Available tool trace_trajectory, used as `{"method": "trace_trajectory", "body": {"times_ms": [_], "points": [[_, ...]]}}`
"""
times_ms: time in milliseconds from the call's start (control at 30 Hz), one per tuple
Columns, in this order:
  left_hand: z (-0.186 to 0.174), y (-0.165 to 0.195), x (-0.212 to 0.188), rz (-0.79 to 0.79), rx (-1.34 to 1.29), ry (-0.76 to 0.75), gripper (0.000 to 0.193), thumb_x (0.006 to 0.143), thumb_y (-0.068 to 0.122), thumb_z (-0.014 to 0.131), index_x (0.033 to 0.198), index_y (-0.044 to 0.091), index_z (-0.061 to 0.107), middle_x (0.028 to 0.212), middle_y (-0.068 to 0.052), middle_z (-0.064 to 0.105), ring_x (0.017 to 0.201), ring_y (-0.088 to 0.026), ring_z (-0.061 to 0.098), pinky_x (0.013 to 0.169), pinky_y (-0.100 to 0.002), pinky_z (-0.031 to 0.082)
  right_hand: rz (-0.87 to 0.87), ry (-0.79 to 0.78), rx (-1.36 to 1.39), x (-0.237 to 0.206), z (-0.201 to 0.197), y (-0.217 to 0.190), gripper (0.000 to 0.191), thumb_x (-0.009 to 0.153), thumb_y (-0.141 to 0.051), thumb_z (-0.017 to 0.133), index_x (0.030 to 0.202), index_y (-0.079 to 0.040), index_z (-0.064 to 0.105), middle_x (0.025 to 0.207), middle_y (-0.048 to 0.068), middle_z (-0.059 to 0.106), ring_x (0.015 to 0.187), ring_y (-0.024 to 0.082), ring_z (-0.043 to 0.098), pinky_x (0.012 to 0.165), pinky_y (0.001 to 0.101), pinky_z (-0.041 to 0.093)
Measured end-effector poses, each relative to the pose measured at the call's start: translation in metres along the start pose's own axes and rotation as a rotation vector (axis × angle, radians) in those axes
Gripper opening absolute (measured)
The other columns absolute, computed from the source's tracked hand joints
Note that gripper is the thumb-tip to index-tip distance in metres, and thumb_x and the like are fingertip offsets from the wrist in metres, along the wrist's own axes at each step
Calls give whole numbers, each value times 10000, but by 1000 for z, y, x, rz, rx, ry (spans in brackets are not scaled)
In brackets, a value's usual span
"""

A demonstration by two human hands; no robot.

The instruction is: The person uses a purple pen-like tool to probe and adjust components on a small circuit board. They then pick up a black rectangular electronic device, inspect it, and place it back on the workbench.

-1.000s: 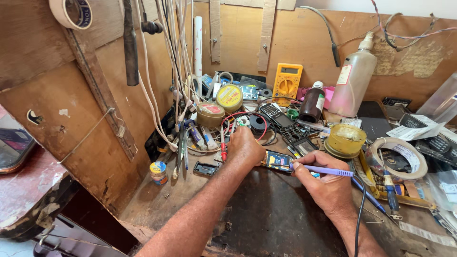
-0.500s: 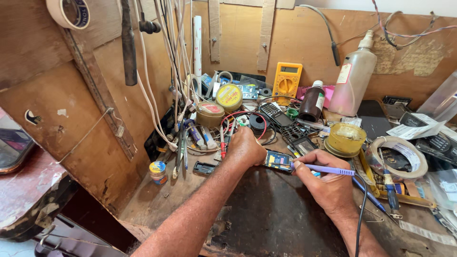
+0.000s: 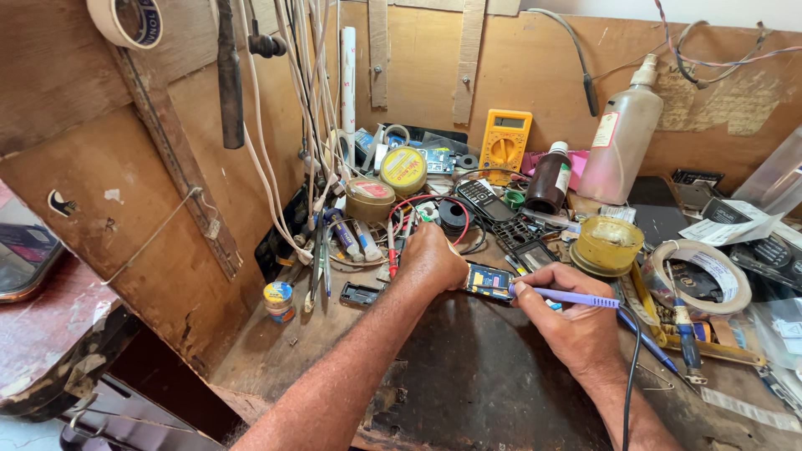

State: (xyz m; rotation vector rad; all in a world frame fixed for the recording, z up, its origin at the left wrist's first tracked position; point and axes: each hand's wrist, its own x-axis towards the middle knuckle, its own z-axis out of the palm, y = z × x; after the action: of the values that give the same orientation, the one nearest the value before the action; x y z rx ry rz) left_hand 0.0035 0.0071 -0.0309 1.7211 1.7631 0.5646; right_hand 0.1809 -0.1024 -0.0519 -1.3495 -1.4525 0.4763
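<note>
Unmoved, right hand grips soldering iron on circuit board.

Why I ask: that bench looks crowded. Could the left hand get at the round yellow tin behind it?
Probably yes. The left hand rests on the circuit board; the yellow tin stands beyond it, its top uncovered, with only low red wires and hanging cables nearby.

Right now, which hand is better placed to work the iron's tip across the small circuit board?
Right. The right hand holds the purple soldering iron, tip at the circuit board; the left hand steadies the board.
</note>
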Motion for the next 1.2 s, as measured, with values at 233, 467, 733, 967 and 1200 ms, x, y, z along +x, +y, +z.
{"method": "trace_trajectory", "body": {"times_ms": [233, 467, 733, 967, 1200], "points": [[1, -3, 2, 24, 9, -5, 529, 655, 107, 862, 1095, -102, 657, 1149, -295, 703, 1119, -379, 707, 956, -417, 572, -21, 7, 30, 0, 0, 1, 108, 839, -116, 762, 879, -15, 760, 740, 29, 766, 686, 62, 690, 630, 226, 523], [0, -2, 0, 42, 7, 18, 573, 650, 108, 875, 1125, -103, 634, 1165, -294, 690, 1136, -385, 691, 968, -422, 560, -13, 21, -14, 0, 1, 1, 104, 838, -116, 771, 863, -15, 765, 727, 38, 762, 666, 72, 665, 608, 239, 504], [0, -2, 1, 22, 20, -1, 627, 643, 110, 889, 1167, -102, 618, 1203, -291, 684, 1162, -375, 681, 986, -413, 554, -21, 22, -20, 0, 0, -2, 97, 831, -108, 766, 860, -15, 760, 734, 45, 768, 677, 78, 685, 616, 246, 515], [-7, -6, 2, 49, 41, -85, 423, 605, 98, 854, 969, -84, 739, 1035, -280, 752, 1025, -345, 768, 908, -407, 598, -62, 120, 54, -1, -2, -5, 98, 891, -89, 729, 895, 9, 740, 787, 52, 769, 723, 89, 715, 671, 237, 544], [-14, -16, -6, 144, 62, 51, 434, 641, 134, 866, 978, -85, 703, 1067, -292, 716, 1053, -390, 715, 937, -433, 563, -74, 160, -2, 1, -2, -7, 107, 883, -83, 735, 921, 16, 750, 793, 59, 769, 719, 97, 715, 653, 240, 544]]}}
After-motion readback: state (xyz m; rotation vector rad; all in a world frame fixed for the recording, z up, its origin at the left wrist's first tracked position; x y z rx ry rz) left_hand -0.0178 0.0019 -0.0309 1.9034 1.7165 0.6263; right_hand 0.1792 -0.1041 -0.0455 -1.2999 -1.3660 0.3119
